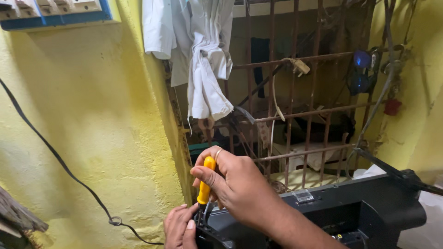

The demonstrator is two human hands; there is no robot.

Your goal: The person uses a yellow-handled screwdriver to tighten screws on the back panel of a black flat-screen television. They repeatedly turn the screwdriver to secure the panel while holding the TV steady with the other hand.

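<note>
The screwdriver (205,180) has a bright yellow handle with a dark metal shaft below it. The machine (364,214) under it is plain black, with one small clear plastic tab on top. The wall (87,115) is painted a patchy pale yellow, smudged and uneven, and a thin black cable (55,157) runs down across it. The switchboard (50,11) at the top has a blue frame and off-white switches. The cloth (203,55) hanging on the window is white, slightly greyed in the folds. The window bars (295,110) are rusty reddish brown. A pair of goggles (362,69) hung on them has deep blue lenses, with a small red piece (392,106) near them.
</note>
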